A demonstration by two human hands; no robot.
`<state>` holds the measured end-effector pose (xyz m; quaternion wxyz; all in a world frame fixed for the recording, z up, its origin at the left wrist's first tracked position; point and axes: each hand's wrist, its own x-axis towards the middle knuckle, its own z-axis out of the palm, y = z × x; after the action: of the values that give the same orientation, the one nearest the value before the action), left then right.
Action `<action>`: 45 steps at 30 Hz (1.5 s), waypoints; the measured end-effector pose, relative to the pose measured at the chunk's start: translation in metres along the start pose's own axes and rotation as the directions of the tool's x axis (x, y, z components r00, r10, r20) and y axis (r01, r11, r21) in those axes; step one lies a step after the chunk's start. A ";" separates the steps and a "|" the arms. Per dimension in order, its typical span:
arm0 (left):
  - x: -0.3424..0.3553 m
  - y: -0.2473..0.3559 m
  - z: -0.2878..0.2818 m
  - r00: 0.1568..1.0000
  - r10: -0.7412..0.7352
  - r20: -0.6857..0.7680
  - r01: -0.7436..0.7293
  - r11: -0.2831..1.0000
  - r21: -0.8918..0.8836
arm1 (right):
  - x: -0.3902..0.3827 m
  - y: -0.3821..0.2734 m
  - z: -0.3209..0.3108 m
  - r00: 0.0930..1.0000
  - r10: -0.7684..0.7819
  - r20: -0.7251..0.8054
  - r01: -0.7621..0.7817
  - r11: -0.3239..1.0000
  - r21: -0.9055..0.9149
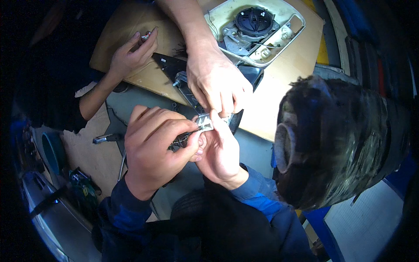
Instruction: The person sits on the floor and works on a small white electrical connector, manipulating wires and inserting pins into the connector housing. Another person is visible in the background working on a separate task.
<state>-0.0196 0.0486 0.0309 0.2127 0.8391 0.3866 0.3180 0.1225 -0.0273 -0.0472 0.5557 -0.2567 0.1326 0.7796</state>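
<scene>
In front of me my left hand point(157, 144) is closed in a pinch at the edge of a small whitish plastic piece point(205, 122). Dark thin wires point(181, 139) show under its fingers. My right hand point(221, 153), palm up, grips the same piece between thumb and fingers. From the far side a co-worker's hand point(216, 81) reaches down, its fingertips at or very near the piece. Behind that hand lies a black triangular part point(172, 67) with a metal stud, resembling a car side-mirror base. The co-worker's other hand point(131, 56) holds a small object, too small to name.
A cardboard-covered table point(283, 96) stands ahead, bearing a pale plastic housing point(298, 30) with a round black unit point(254, 22) inside. A large dark, scuffed cylinder point(340, 139) stands close at my right. At lower left are a green round container point(53, 153) and a metal-ended tool point(104, 139).
</scene>
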 end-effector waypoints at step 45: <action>-0.028 -0.013 0.065 0.575 -0.609 0.546 0.731 0.084 -0.677 | -0.043 -0.040 -0.005 0.813 -0.547 0.200 0.185 -0.084 -0.979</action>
<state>0.0052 0.0270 -0.0330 0.7441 0.3522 0.4951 0.2779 0.1719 -0.0501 -0.0251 0.3907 -0.6896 -0.4412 0.4208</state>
